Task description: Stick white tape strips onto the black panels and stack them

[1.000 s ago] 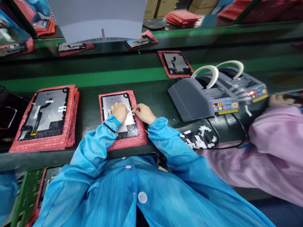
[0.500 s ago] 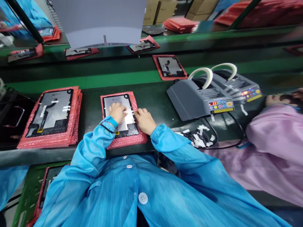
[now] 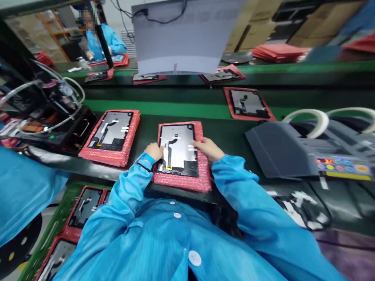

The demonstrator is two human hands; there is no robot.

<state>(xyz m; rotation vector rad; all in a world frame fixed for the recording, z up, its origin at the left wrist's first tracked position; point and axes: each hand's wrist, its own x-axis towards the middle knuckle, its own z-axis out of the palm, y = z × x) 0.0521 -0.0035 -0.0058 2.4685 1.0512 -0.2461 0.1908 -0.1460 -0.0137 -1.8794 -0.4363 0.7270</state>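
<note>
At centre of frame, noted tablet panel (image 3: 181,152) lying on red bubble wrap (image 3: 181,182), between both hands. Saw left hand (image 3: 154,151) at its left edge, with thumb on the border; right hand (image 3: 209,149) at its right edge, with thumb beside white strips (image 3: 191,148). Could not see the remaining fingertips of either; cannot tell whether pinching the panel or merely resting on it. At right of frame, found rear tape dispenser (image 3: 348,127) cut off; at lower left, another panel (image 3: 58,255) cropped by the bottom edge.
</note>
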